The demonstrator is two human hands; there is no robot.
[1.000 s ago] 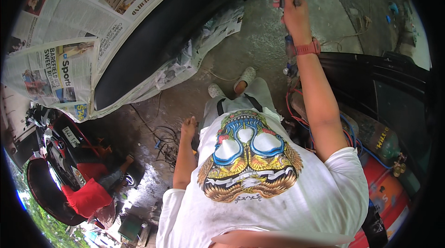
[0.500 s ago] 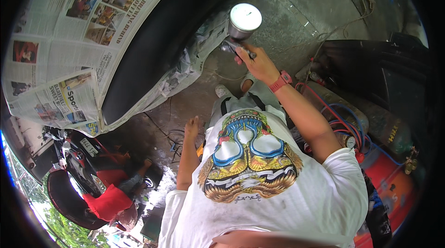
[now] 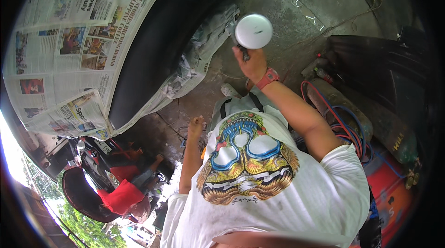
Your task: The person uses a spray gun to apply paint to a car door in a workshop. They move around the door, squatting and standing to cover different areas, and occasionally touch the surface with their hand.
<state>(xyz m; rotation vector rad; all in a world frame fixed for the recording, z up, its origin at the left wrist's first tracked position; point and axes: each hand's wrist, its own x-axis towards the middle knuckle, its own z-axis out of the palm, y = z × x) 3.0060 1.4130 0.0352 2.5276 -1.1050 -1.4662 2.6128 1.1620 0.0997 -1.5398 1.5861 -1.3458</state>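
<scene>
My right hand (image 3: 254, 66), with a red watch at the wrist, is wrapped round the handle of a spray gun (image 3: 244, 53). Its round cup with a pale lid (image 3: 253, 32) sits on top and hides most of the gun body. To the left of the gun curves a glossy black vehicle panel (image 3: 139, 69), bordered by taped newspaper (image 3: 88, 34) and crumpled masking paper (image 3: 187, 67). The spray gun is apart from the panel. My left hand (image 3: 196, 126) hangs low at my left side, its fingers curled in and nothing visible in them.
On the right lie gas cylinders (image 3: 345, 109) with red and blue hoses (image 3: 354, 125) coiled about them. Behind these is a dark panel (image 3: 375, 62). A person in a red shirt (image 3: 121, 197) crouches by a red and black motorcycle (image 3: 99, 164) at lower left.
My right hand has brought the spray gun a little nearer and to the right, and the cup faces up differently. My left fingers have curled in more. The view has shifted slightly.
</scene>
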